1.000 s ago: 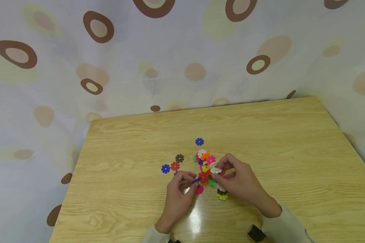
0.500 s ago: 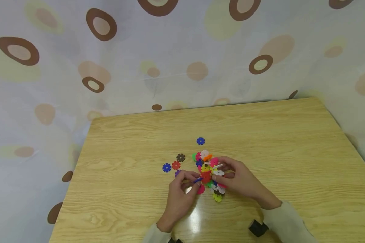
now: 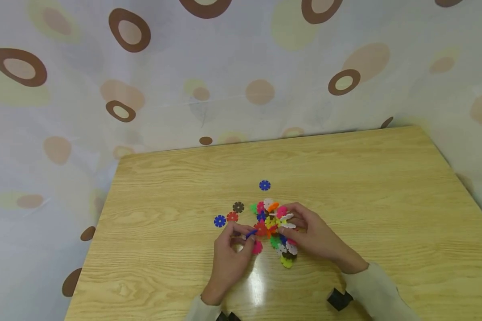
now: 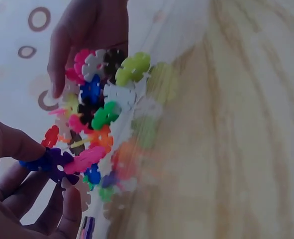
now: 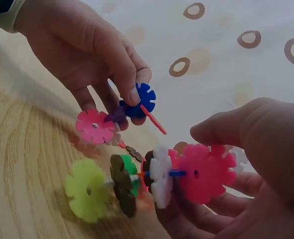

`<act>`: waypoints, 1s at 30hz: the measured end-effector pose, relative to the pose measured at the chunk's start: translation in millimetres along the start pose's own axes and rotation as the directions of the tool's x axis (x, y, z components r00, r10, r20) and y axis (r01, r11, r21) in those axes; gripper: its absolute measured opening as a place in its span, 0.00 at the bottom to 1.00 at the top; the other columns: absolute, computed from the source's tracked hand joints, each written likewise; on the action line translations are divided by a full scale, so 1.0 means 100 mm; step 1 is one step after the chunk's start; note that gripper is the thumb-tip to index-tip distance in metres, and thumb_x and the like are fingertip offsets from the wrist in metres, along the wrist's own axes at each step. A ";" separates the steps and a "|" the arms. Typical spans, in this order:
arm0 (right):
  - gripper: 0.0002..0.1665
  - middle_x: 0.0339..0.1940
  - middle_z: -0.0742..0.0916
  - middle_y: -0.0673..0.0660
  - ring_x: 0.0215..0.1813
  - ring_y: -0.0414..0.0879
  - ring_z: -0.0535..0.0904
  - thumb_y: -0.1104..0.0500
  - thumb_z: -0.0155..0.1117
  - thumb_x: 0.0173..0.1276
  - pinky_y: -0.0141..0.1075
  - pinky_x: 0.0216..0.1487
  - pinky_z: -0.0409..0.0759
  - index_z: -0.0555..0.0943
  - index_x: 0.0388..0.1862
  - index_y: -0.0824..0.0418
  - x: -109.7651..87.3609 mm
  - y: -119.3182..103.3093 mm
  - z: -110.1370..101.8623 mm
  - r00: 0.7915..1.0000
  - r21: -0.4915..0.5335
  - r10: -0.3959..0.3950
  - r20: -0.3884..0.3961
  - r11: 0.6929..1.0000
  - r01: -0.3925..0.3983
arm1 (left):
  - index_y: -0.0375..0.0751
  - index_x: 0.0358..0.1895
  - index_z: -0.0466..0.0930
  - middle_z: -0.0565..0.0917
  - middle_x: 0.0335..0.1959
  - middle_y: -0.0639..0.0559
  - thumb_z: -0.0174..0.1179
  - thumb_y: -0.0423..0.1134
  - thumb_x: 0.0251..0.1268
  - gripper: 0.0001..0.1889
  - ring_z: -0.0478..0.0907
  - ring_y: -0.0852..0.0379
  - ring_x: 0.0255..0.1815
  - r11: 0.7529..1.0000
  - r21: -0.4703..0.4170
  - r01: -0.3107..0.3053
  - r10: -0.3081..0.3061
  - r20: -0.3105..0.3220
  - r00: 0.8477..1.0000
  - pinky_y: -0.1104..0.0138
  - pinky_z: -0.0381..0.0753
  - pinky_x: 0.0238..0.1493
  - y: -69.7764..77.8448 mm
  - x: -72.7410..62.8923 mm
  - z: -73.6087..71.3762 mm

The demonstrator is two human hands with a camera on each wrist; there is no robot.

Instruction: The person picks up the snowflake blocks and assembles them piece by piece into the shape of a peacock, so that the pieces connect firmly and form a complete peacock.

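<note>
In the head view my left hand point(image 3: 232, 258) pinches a blue interlocking disc point(image 3: 251, 234) between thumb and fingers. Slotted to it are a red disc point(image 5: 153, 119), seen edge-on in the right wrist view, and a purple disc point(image 5: 117, 115) with a pink disc point(image 5: 94, 126) at its end. My right hand point(image 3: 319, 234) grips a many-coloured cluster of joined discs from its right side, thumb in front. A yellow-green disc point(image 5: 87, 191) and a brown disc point(image 5: 123, 186) stick out at the cluster's near end. A green disc point(image 4: 106, 115) shows in the left wrist view.
Loose discs lie on the wooden table point(image 3: 164, 258): a blue one point(image 3: 264, 185) behind the cluster, and a dark brown one point(image 3: 238, 207), a red one point(image 3: 232, 217) and another blue one point(image 3: 219, 221) to the left. A patterned curtain point(image 3: 225, 111) hangs behind the table.
My left hand has drawn a little to the left with the blue, red and pink discs, widening the space to the cluster. The cluster has turned slightly in my right hand.
</note>
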State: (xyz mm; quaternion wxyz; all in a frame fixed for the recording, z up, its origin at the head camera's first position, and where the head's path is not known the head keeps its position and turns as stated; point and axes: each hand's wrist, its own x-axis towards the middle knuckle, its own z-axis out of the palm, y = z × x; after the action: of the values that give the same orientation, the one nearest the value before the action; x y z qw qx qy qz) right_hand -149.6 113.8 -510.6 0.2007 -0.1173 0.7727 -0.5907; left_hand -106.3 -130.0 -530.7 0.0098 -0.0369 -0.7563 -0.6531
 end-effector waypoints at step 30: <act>0.32 0.59 0.89 0.61 0.59 0.54 0.87 0.63 0.77 0.72 0.31 0.56 0.90 0.77 0.72 0.61 -0.11 -0.30 0.08 0.989 -0.043 -0.094 -0.115 0.995 0.090 | 0.41 0.39 0.82 0.92 0.46 0.45 0.69 0.26 0.68 0.07 0.88 0.48 0.47 0.955 0.108 -0.276 0.284 -0.065 0.957 0.64 0.90 0.44 0.07 -0.10 0.10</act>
State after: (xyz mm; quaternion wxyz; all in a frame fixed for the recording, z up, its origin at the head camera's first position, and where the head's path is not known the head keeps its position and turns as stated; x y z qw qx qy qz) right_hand -138.0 103.2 -481.9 0.1253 -0.1218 0.7879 -0.5904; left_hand -95.7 -119.5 -525.8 0.1342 -0.1170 -0.7735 -0.6083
